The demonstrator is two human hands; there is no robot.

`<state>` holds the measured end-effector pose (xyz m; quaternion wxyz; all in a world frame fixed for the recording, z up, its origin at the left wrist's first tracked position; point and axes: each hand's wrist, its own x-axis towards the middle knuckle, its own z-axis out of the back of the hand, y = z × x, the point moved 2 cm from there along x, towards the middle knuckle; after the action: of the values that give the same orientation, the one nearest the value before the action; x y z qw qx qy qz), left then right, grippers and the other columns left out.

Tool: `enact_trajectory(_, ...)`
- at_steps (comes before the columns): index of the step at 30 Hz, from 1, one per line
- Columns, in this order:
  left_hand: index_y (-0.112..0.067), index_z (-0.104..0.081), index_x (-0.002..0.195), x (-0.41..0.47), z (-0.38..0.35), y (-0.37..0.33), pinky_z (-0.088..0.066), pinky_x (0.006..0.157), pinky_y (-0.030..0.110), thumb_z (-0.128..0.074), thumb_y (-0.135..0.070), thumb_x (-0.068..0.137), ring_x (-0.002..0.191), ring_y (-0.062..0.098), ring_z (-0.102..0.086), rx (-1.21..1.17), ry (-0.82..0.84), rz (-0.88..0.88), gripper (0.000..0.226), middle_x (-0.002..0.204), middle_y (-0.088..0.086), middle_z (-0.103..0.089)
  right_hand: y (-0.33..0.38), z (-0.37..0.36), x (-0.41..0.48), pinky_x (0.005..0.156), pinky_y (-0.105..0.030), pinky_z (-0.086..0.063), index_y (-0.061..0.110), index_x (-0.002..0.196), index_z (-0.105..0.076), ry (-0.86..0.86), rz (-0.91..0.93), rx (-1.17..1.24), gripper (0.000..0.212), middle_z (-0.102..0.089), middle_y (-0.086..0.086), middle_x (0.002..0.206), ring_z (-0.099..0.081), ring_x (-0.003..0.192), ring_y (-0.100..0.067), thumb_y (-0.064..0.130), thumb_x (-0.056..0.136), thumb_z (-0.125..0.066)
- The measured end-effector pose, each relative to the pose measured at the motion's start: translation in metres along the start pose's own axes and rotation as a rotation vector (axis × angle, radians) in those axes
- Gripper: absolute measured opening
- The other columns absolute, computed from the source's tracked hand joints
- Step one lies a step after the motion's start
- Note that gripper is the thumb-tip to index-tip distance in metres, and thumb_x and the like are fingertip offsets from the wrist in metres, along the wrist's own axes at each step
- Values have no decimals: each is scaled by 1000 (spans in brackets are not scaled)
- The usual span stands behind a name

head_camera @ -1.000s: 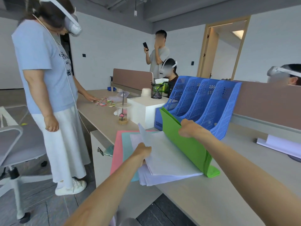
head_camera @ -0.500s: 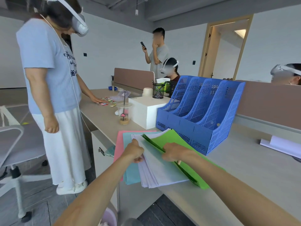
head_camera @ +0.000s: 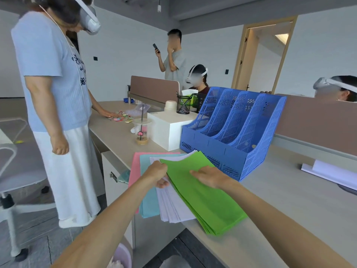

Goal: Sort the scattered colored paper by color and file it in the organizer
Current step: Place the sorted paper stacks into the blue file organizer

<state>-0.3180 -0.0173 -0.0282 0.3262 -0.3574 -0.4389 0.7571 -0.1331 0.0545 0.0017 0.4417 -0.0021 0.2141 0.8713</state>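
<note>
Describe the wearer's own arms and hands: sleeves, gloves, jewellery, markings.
The left hand and right hand are bare: no gloves, and no rings show. The left forearm and right forearm are bare too, with no sleeve, watch, bracelet, cable or marking visible up to the frame's edge.

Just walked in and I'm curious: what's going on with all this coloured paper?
A person is sorting paper by colour at a desk. Their left hand grips the edge of the white sheets, while the right hand rests flat on the green stack on top. Pink sheets and light blue sheets lie fanned out beneath. No paper shows in the blue organizer behind them yet.
</note>
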Motion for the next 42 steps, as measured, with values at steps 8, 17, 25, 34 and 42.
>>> enact_trajectory(8, -10, -44, 114, -9, -24, -10, -42, 36, 17, -46, -16, 93, 52, 15, -54, -14, 17, 41, 22, 79, 6, -58, -85, -6, 20, 107, -42, -36, 19, 131, -51, -150, -103, -89, 53, -43, -13, 135, -36, 130, -34, 55, 94, -39)
enact_trajectory(17, -12, -30, 123, -20, -71, -10, -55, 68, 34, -41, -4, 91, 90, 19, -58, -101, -32, -200, 34, 105, 3, -54, -96, -17, 32, 105, -44, -35, 23, 129, -48, -251, -88, -108, 49, -46, -8, 133, -37, 126, -30, 56, 93, -42)
enact_trajectory(25, -19, -48, 123, -45, -37, -40, -48, 78, 23, -43, 1, 93, 94, 14, -58, -394, -184, -483, 37, 109, -2, -63, -77, 19, 23, 80, -36, -49, 21, 125, -50, -464, -71, 279, 67, -60, -1, 114, -57, 104, -26, 73, 84, -41)
enact_trajectory(34, -37, -41, 121, -61, 35, -117, -41, 73, 12, -43, -7, 97, 91, -13, -52, -335, -222, -758, 38, 105, -27, -56, -17, 96, 4, 81, -32, -56, 13, 107, -64, -536, 379, 1107, 15, -72, -5, 106, -68, 97, -19, 18, 92, -63)
enact_trajectory(42, -20, -46, 138, -36, 40, -108, -33, 111, 42, -71, -71, 63, 125, 13, -50, -446, -169, -619, 94, 136, -9, -54, -8, 73, -3, 64, -18, -50, 11, 102, -57, -670, 366, 1168, 23, -64, 1, 89, -61, 74, -9, 17, 85, -72)
